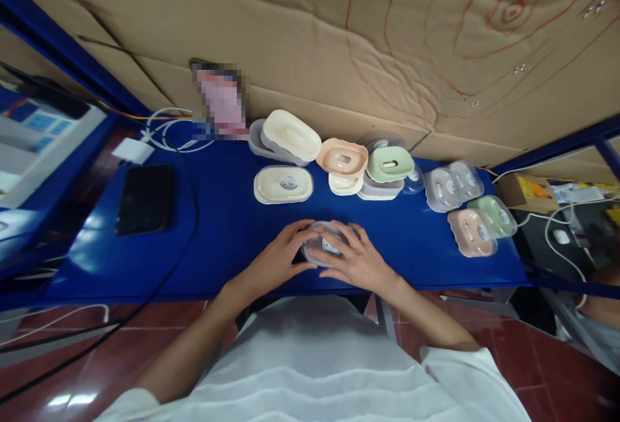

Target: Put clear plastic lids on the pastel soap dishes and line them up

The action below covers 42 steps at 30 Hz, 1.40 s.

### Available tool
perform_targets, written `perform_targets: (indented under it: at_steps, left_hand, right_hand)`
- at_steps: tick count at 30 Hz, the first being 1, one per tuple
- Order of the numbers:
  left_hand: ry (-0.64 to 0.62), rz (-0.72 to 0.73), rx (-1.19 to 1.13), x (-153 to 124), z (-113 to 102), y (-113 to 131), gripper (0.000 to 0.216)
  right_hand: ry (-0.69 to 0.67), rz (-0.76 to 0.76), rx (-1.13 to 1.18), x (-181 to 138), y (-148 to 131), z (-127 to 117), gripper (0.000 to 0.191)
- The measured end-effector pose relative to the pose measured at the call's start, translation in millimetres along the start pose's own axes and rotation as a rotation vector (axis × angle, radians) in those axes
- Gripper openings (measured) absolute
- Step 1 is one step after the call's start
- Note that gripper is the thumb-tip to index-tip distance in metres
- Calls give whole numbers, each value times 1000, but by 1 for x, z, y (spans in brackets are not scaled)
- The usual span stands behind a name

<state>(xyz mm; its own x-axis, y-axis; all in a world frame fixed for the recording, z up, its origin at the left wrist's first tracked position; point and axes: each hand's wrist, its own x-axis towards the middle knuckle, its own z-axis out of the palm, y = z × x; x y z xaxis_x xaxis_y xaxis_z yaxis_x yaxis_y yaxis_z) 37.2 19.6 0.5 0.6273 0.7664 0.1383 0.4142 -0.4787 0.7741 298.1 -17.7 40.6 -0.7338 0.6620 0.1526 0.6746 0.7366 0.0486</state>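
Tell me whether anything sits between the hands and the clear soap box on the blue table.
Nothing visible does. The left hand and right hand clasp the clear soap box from either side; the cream soap box lies apart, behind it.

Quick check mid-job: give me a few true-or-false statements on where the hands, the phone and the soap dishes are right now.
1. The left hand and the right hand both hold the clear soap dish. True.
2. The black phone lies to the right of the hands. False: it lies to their left.
3. A cream soap dish lies flat just beyond the hands. True.
4. The cream soap dish is stacked on the black phone. False: they lie apart on the blue table.
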Motion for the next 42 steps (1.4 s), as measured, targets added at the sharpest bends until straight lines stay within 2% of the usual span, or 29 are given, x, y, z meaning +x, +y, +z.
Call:
perform_targets:
  at_steps: [4,8,17,22,29,32,36,39,42]
  left_hand:
    - [31,0,10,-3,4,2,60]
    - [49,18,15,-5,8,0,60]
    - [60,12,-10,-4,13,-2,61]
    - [69,1,-13,-4,12,0,60]
    - [31,14,-4,-3,10,4,62]
    - [-15,28,33,-1,4,10,66]
    - [21,43,130,-1,-1,14,52]
    - [74,62,200,1,2,12,42]
    - [104,72,244,2,6,14,36]
  right_hand:
    - [82,21,-5,-4,-1,14,55]
    - [76,66,50,-12,0,22,62]
    - [115,34,75,-15,7,22,57]
    - [81,48,115,-17,13,26,59]
    - [121,48,66,-24,6,23,61]
    - [138,135,57,-49,14,11,60]
    - [187,406,-26,-78,39,-10,65]
    - [229,455,-46,-59,54,-14,63]
    - [156,364,-16,-5,65,-2,54]
